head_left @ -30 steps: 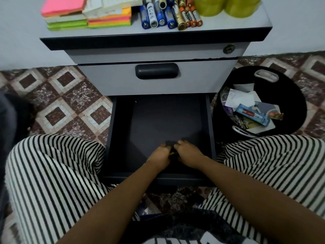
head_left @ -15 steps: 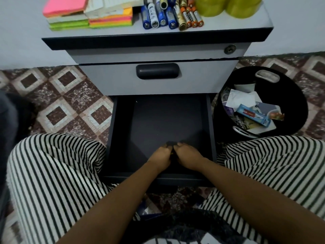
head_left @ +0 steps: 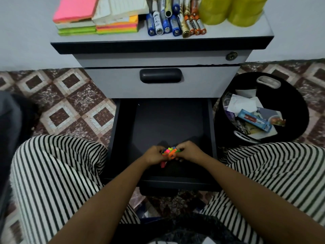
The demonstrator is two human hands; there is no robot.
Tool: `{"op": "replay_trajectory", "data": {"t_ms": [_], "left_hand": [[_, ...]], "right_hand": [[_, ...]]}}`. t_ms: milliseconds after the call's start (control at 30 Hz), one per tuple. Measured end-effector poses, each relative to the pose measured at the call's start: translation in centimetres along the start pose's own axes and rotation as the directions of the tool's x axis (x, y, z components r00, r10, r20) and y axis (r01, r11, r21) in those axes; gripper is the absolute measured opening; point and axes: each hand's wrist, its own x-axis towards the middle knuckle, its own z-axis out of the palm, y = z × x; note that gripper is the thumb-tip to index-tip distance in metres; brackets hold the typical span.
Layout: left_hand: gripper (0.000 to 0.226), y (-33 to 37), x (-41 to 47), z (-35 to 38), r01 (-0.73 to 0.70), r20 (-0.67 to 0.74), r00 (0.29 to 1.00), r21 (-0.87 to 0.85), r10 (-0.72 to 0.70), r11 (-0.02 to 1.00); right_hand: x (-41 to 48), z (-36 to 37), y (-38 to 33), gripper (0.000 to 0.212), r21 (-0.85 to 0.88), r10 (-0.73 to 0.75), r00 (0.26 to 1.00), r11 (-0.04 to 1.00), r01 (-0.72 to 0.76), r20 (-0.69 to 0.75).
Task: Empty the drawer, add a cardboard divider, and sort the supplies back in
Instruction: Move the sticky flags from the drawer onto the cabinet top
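Observation:
The dark lower drawer [head_left: 123,138] of a grey cabinet stands pulled out between my knees, and its floor looks bare apart from what I hold. My left hand [head_left: 154,155] and my right hand [head_left: 189,153] meet over the drawer's front part. Together they hold a small clump of neon-coloured pieces [head_left: 169,152], pink, orange and green, with one pink piece hanging below. On the cabinet top lie sticky-note pads [head_left: 98,20], several batteries [head_left: 174,23] and yellow tape rolls [head_left: 230,11]. No cardboard divider is in view.
A black round bin [head_left: 290,95] with papers and packaging stands on the tiled floor right of the drawer. The upper drawer [head_left: 158,83] is closed. My striped-trousered knees flank the open drawer on both sides.
My hands have lifted slightly off the drawer floor, and the bright coloured pieces between them now show; earlier they were hidden under my fingers.

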Motion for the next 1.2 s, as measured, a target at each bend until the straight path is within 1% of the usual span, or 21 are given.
{"op": "replay_trajectory", "data": {"t_ms": [100,167,233,300,433,500,567,600,733,867,933,1033,1100,1200], "left_hand": [[0.016,-0.3,-0.3,-0.1,0.098,0.041,0.995,-0.249,-0.091,0.963],[0.014,-0.2,-0.4,-0.2,0.135,0.077,0.99,-0.353,-0.115,0.926],[0.012,0.0,-0.6,-0.4,0.153,0.091,0.988,-0.417,-0.126,0.896],[0.012,0.3,-0.8,-0.6,0.153,0.105,0.987,-0.443,-0.118,0.883],[0.011,1.8,-1.5,-1.7,0.133,0.128,0.988,-0.467,-0.082,0.874],[0.011,2.7,-1.8,-2.6,0.12,0.14,0.988,-0.459,-0.062,0.88],[0.011,3.9,-2.2,-3.5,0.107,0.155,0.987,-0.441,-0.041,0.891],[0.011,4.7,-2.5,-4.0,0.097,0.165,0.986,-0.432,-0.028,0.897],[0.012,8.4,-4.3,-5.8,0.046,0.2,0.978,-0.465,0.054,0.884],[0.014,12.7,-7.0,-8.7,-0.044,0.176,0.971,-0.53,0.161,0.847],[0.014,14.8,-8.5,-10.3,-0.088,0.146,0.967,-0.57,0.207,0.817],[0.014,17.8,-10.8,-12.7,-0.166,0.095,0.954,-0.622,0.284,0.765],[0.016,19.6,-12.3,-14.4,-0.206,0.068,0.945,-0.634,0.32,0.745],[0.015,22.0,-13.8,-17.0,-0.245,0.049,0.936,-0.618,0.348,0.747]], "right_hand": [[-0.1,-0.1,-0.7,0.017,0.171,0.059,0.998,0.984,-0.059,0.005],[-0.3,-0.2,-1.0,0.019,0.275,0.084,0.996,0.958,-0.085,0.018],[-0.4,-0.2,-1.3,0.021,0.363,0.08,0.996,0.928,-0.086,0.031],[-0.6,-0.4,-1.6,0.023,0.419,0.062,0.998,0.905,-0.067,0.025],[-1.1,-0.7,-2.8,0.027,0.422,0.001,0.999,0.907,0.015,-0.039],[-1.4,-0.9,-3.7,0.022,0.409,0.0,0.997,0.912,0.032,-0.079],[-2.0,-1.4,-4.8,0.011,0.393,-0.008,0.994,0.918,0.051,-0.11],[-2.4,-2.0,-5.5,0.009,0.383,-0.023,0.993,0.921,0.068,-0.119],[-4.7,-5.1,-8.9,0.008,0.381,-0.07,0.991,0.918,0.107,-0.111],[-7.4,-8.2,-13.4,0.007,0.431,-0.14,0.978,0.881,0.196,-0.157],[-8.7,-9.4,-15.8,0.01,0.468,-0.17,0.968,0.85,0.239,-0.186],[-10.8,-11.0,-19.2,0.005,0.52,-0.227,0.949,0.796,0.31,-0.219],[-12.0,-11.8,-21.4,0.009,0.532,-0.269,0.929,0.764,0.366,-0.254],[-12.9,-13.0,-24.6,0.009,0.538,-0.301,0.907,0.732,0.417,-0.294]]}}
